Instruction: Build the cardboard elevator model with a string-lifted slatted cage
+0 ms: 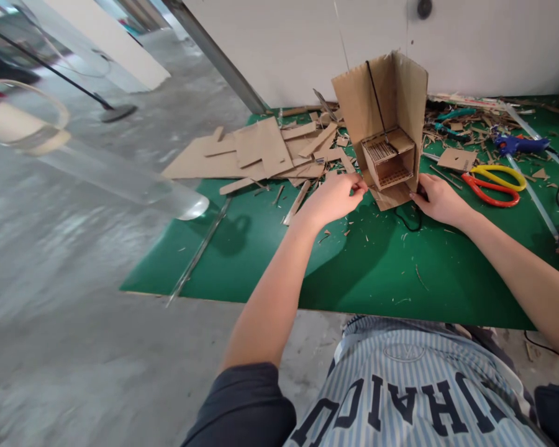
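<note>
A cardboard model point(412, 93) stands upright on the green table, with tall back walls and a small open box point(391, 171) fixed low between them. A black cord point(375, 87) runs from the top of the wall down to the small box. My left hand point(335, 197) has its fingers curled and pinched at the model's lower left edge. At the lower right edge, my right hand point(440, 200) grips the cardboard between thumb and fingers. Just below that hand, a loop of black cord point(410, 226) lies on the table.
Cardboard pieces point(261, 146) and scraps lie left of the model. To the right are red-and-yellow-handled scissors point(494, 186), a blue glue gun point(522, 144) with its cable, and clear sticks point(533, 198). A white wall point(298, 49) rises behind the green table point(354, 273).
</note>
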A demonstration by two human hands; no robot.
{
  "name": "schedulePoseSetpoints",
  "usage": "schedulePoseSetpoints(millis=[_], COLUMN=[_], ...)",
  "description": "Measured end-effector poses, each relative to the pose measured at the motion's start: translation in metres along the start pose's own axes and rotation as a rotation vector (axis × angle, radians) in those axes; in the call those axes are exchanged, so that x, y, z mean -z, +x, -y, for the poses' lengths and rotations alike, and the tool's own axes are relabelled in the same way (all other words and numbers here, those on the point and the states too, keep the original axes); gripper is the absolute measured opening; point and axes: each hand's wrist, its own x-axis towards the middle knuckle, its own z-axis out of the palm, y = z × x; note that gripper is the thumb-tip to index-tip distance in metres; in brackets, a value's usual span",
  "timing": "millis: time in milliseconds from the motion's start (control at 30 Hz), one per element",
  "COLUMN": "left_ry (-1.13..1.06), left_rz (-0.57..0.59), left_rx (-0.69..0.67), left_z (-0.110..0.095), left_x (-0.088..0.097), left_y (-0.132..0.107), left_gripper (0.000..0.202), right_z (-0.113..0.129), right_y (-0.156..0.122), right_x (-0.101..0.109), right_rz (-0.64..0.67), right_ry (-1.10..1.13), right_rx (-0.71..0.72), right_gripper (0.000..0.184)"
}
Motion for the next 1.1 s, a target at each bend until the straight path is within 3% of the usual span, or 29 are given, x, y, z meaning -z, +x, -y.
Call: schedulePoseSetpoints(millis=[133,200,267,333,467,733,1100], left_ry=[0.122,0.109,0.119,0.119,0.053,0.024,-0.026], left_rz=[0.215,0.238,0.187,0.069,-0.058,-0.113,-0.197], left_rx=[-0.135,-0.242,-0.28,-0.21,-0.025,-0.049,-0.065], left_z=[-0.021,-0.036,-0.05,-0.061,-0.071,-0.083,-0.068], left_x=[0.004,-0.004,-0.02,-0.04,-0.069,-0.077,-0.091], left_y=[-0.023,-0.03,-0.028,-0.018,0.009,0.039,0.052], left_gripper=[0.02,0.026,0.035,0.037,0.034,0.036,0.035], right_z=[0.001,0.001,0.0,-0.001,-0.003,-0.002,0.001], right_y=[0.0,0.0,0.0,0.0,0.001,0.001,0.0], right_x=[0.0,0.0,0.0,0.0,-0.001,-0.002,-0.001], right_rz=[0.004,-0.003,-0.009,-0.014,-0.008,-0.014,-0.018], right_ry=[-0.002,0.006,0.016,0.019,0.011,-0.001,-0.011], right_rx=[-0.004,-0.003,0.008,0.021,0.035,0.021,0.039], right_gripper=[0.01,0.01,0.009,0.008,0.006,0.004,0.011])
